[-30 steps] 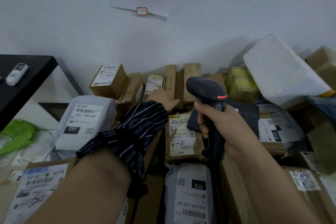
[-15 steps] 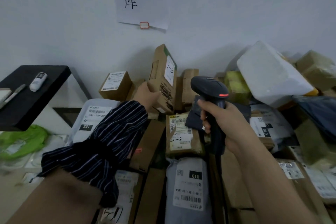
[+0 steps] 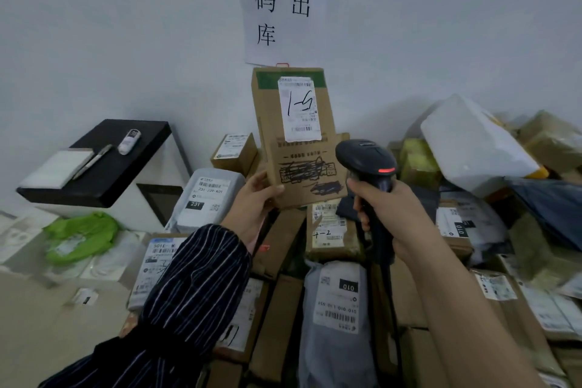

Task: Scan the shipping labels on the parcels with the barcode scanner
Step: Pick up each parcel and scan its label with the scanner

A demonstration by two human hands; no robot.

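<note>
Gripped by its lower left corner in the left hand, thumb across the front, a tall brown cardboard box stands upright above the parcel heap, its white shipping label with handwritten marks facing the camera. Just beside its lower right edge, the right hand wraps around the handle of a black pistol-shaped barcode scanner, whose red-lit head points away toward the white wall.

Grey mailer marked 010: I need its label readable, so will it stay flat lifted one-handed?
Probably not: the grey mailer is wrinkled plastic film, so it likely sags. Its label curves over the contents and may crease. The smooth film might slip.
</note>
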